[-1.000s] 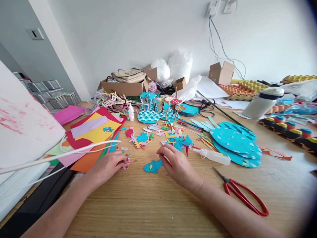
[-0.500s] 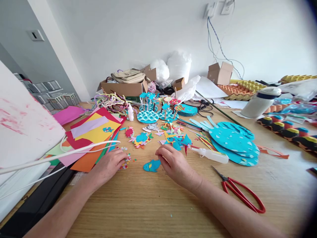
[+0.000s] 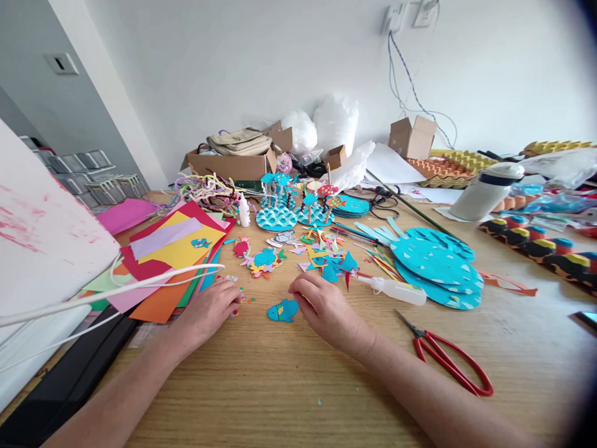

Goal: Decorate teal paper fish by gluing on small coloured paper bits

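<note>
A blue paper fish with a yellow patch lies flat on the table between my hands. My right hand rests just right of its tail, fingers curled and pinched together; whatever they may hold is hidden. To the left, my left hand is lowered over small coloured paper dots, its fingers bent and closed, with their tips partly hidden. Behind the hands lie a pile of paper fish cutouts and blue and yellow paper scraps.
Red-handled scissors and a glue bottle lie on the right, near stacked blue discs. Coloured paper sheets and a white cable are at left. Fish-decorated stands and a cardboard box stand behind.
The whole view has shifted slightly to the left. Both hands keep almost the same pose, and the blue fish stays where it was on the table.
</note>
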Demonstrator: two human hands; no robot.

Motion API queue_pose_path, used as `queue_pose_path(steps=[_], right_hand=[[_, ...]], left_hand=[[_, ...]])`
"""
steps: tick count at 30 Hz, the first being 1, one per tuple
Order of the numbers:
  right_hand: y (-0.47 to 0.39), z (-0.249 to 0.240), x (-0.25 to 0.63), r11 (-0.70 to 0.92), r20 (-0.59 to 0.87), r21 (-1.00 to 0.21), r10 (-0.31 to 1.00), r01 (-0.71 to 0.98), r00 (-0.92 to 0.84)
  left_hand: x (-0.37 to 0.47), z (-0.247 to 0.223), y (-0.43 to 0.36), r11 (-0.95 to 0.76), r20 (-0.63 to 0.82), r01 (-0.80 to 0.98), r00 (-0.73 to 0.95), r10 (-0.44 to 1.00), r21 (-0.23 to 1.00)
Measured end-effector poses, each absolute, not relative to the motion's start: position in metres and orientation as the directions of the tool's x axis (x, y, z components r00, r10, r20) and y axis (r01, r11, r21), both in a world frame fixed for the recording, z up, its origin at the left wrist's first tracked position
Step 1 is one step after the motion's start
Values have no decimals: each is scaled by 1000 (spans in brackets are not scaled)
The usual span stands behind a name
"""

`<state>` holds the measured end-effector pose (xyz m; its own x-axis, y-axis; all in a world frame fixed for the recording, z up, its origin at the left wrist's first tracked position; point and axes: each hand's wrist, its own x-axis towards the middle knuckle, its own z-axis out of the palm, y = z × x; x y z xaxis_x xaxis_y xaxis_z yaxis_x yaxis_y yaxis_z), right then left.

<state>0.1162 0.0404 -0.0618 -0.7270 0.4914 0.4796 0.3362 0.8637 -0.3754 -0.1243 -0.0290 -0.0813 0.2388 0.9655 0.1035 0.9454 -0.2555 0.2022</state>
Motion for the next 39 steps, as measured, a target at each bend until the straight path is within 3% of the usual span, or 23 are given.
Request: queue_pose_path(steps=[18,39], right_hand=[[42,-63,117,865,451,-365,487,344,-748],[43,-64,118,860,433,-370,493,350,-754]], left_hand=[[-119,-71,-30,-227,48,952,221,974,207],[-120,-67,-28,-190,140,951,159,977,244]])
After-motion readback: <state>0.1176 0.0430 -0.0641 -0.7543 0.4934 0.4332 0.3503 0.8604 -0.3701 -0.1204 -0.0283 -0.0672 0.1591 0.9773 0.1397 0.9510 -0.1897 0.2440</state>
